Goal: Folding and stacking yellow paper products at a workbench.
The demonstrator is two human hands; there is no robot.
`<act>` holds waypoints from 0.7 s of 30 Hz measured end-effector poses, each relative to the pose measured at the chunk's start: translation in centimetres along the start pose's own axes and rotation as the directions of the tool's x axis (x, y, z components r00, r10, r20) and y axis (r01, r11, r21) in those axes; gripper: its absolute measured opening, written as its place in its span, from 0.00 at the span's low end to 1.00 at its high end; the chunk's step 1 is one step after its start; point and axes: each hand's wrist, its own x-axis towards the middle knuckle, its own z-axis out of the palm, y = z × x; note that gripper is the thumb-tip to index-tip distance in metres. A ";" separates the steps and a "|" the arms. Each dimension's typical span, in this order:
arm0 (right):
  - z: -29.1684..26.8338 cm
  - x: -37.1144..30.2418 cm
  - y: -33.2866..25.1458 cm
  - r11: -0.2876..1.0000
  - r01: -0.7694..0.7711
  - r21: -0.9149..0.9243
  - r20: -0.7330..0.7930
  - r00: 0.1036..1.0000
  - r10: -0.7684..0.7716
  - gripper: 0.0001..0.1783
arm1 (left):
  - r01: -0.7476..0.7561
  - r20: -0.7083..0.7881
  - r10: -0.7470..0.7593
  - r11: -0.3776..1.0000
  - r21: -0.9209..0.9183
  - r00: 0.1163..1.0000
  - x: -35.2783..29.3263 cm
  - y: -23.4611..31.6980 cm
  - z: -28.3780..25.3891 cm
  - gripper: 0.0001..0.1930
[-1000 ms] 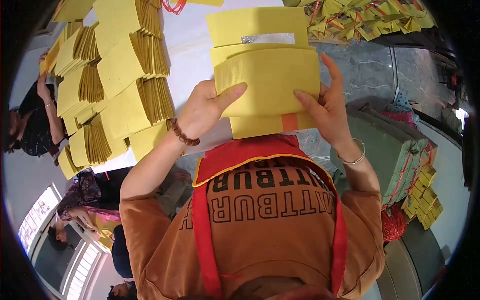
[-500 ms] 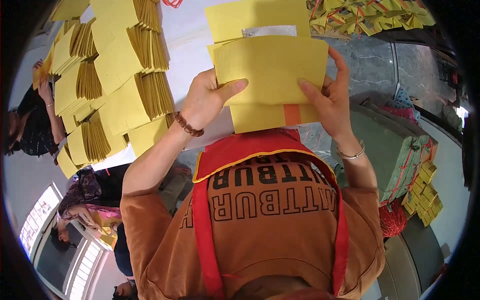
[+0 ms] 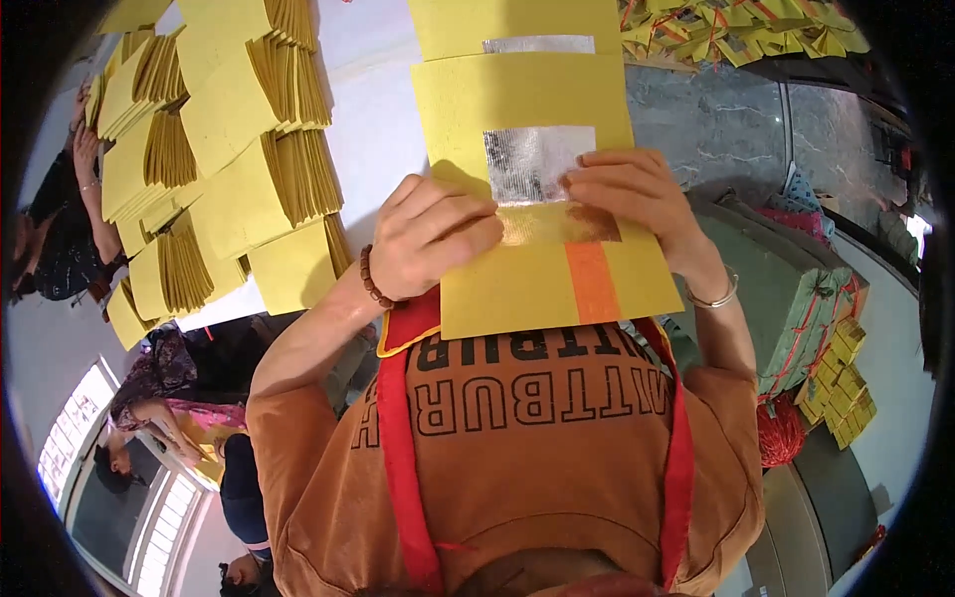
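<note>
A yellow paper sheet (image 3: 517,294) lies before me, its near edge reaching over my red apron. On it are a silver foil square (image 3: 532,164), a gold foil band (image 3: 537,225) below that, and an orange stripe (image 3: 593,279). My left hand (image 3: 438,237) rests at the left end of the foil, fingers bent and close together; its thumb and anything under the fingers are hidden. My right hand (image 3: 637,199) lies over the right side of the foil with fingers stretched out. Farther up, another yellow sheet (image 3: 507,25) shows beneath.
Fanned stacks of yellow paper (image 3: 229,139) cover the left of the white table (image 3: 373,129). Yellow bundles with red ties (image 3: 736,30) lie at the far right. A green wrapped bale (image 3: 766,289) stands beside my right arm. People sit at the left, one person's hand (image 3: 85,149) touching the stacks.
The thick folded yellow stack that both hands held by thumbs and fingers no longer shows. A flat foil-faced sheet is exposed, its near edge closer to me. My right fingers have spread onto the foil.
</note>
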 end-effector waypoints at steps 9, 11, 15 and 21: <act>0.0 0.7 0.2 0.958 0.138 -0.250 0.186 0.978 -0.092 0.19 | 0.014 0.224 -0.007 0.999 -0.033 0.974 0.9 -0.2 -0.5 0.13; -0.4 0.6 0.5 0.957 0.135 -0.255 0.222 0.972 -0.078 0.21 | 0.114 0.239 -0.081 0.986 -0.125 0.968 1.1 -0.1 -0.5 0.14; -0.9 1.1 0.8 0.988 0.065 -0.143 0.261 0.965 -0.025 0.23 | 0.318 0.246 -0.256 0.912 -0.260 0.935 1.5 0.1 -0.4 0.12; -1.9 2.0 0.0 0.963 -0.264 0.059 0.267 0.933 0.239 0.24 | 0.712 0.248 -0.675 0.599 -0.366 0.695 2.2 1.2 -0.5 0.11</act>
